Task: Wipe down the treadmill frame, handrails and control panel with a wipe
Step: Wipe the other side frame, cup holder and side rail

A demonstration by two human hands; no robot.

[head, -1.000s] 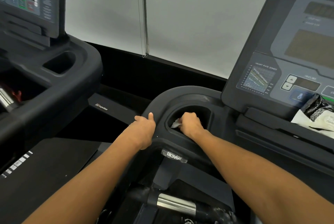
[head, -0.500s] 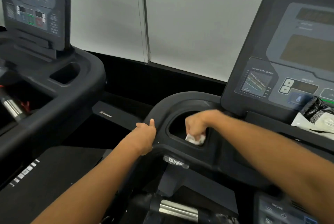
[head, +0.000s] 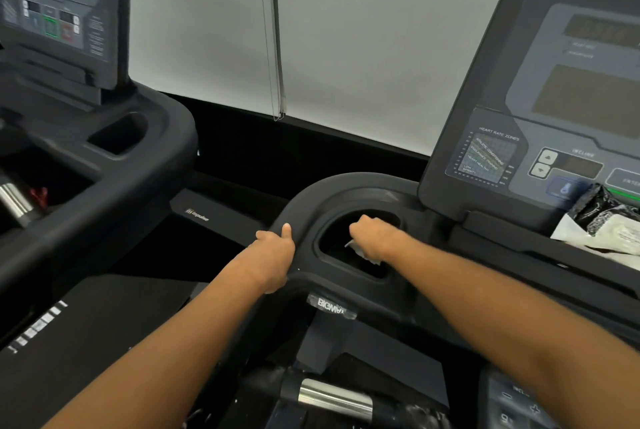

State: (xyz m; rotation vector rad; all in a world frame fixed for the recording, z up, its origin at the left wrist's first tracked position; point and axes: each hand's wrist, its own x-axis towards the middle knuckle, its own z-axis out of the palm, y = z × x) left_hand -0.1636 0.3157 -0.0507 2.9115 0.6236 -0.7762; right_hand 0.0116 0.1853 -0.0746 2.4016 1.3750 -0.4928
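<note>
Cup recess (head: 332, 238) — largely filled by the right hand (head: 375, 238); upright control panel (head: 540, 89) walls its right side; left rim held by the left hand (head: 273, 255).

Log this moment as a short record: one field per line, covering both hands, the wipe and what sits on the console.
left hand: grips the outer rim of the treadmill console, thumb on top
right hand: inside the cup holder, fingers curled round the wipe
wipe: white, crumpled, mostly hidden by the hand
control panel: upright, displays dark
wipe packet: black and white, lying on the console ledge below the panel
neighbouring treadmill: on the left
</note>
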